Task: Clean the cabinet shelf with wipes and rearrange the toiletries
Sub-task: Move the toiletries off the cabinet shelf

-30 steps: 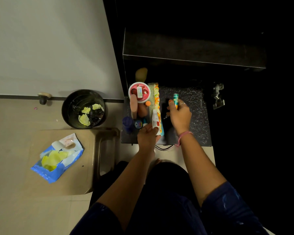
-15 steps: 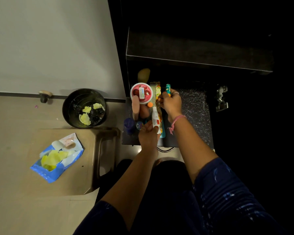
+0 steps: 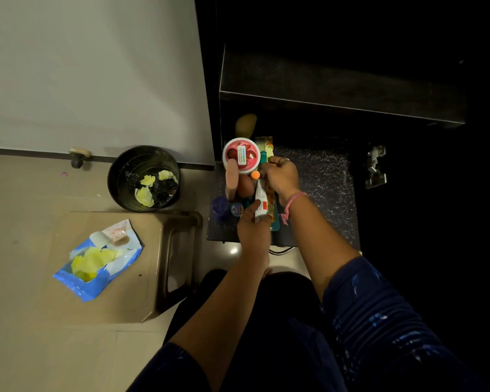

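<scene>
On the shelf (image 3: 323, 176), left to right: left hand (image 3: 252, 227) pinches the white tube (image 3: 260, 199); right hand (image 3: 280, 176) grips a small teal stick (image 3: 264, 158) beside the jar (image 3: 241, 155). Best to steady the row, then seat the stick upright without toppling neighbours.

1. Plain off-white wall (image 3: 91, 69) at left, dark skirting strip along its base.
2. Beige tiled floor (image 3: 40, 357), glossy.
3. Brown plastic stool (image 3: 142, 292) on the floor.
4. Black cabinet interior (image 3: 351, 29), unlit.

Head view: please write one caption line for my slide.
Left hand holds a white tube; right hand places a teal stick beside the red-lidded jar.
</scene>
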